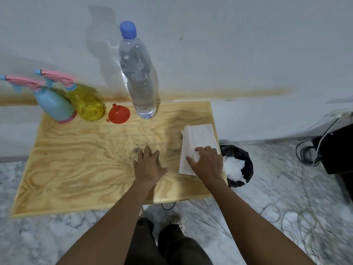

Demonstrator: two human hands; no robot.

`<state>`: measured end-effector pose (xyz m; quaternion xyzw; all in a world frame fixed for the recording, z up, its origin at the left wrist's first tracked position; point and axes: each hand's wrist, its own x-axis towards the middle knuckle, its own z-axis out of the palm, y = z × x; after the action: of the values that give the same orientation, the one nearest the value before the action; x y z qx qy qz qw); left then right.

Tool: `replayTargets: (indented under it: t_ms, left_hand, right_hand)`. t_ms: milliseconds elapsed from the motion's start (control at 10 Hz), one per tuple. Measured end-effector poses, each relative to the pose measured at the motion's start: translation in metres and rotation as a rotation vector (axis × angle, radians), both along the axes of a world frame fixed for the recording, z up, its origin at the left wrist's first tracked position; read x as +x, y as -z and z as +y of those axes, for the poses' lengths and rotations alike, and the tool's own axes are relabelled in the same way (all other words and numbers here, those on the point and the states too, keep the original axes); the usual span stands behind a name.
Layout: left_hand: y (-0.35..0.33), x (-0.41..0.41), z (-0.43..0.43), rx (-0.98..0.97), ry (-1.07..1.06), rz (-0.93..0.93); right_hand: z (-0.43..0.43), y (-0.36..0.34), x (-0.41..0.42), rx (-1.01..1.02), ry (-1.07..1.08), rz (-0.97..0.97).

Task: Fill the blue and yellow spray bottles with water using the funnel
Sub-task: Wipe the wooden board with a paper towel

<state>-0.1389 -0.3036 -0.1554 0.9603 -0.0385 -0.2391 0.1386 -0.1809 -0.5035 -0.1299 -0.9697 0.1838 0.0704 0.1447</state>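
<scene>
Blue spray bottle (pixel 54 106) and yellow spray bottle (pixel 86 103) stand upright, side by side and touching, at the far left corner of the tabletop (pixel 76 159); long axes vertical, pink trigger heads pointing left. Red funnel (pixel 119 114) just right of them, resting on its wide mouth, spout up. Capped water bottle (pixel 140 77) upright beside the funnel. Left hand (pixel 149 167) lies flat on bare wood, fingers straight, holding nothing. Right hand (pixel 207 163) rests with fingers loosely spread on folded white paper (pixel 198 136) at the right edge, gripping nothing. Black bin (pixel 246 159) on the floor beyond that edge.
</scene>
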Motion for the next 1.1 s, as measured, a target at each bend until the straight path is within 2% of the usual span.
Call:
replayTargets:
  t_ms: [300,500,700,1100]
  left_hand:
    - [0.002,-0.002,0.001,-0.033,-0.038,0.007]
    - [0.002,-0.003,0.001,-0.065,-0.057,0.013]
    - [0.0,-0.004,0.001,-0.066,-0.06,0.013]
    - [0.0,-0.003,0.001,-0.071,-0.052,0.024]
  right_hand:
    - [0.005,0.01,0.009,0.046,0.012,-0.063]
    - [0.007,0.006,0.004,0.225,0.041,-0.195]
    - [0.016,-0.012,-0.006,0.458,0.033,-0.233]
    - [0.005,-0.037,-0.001,0.496,0.127,-0.281]
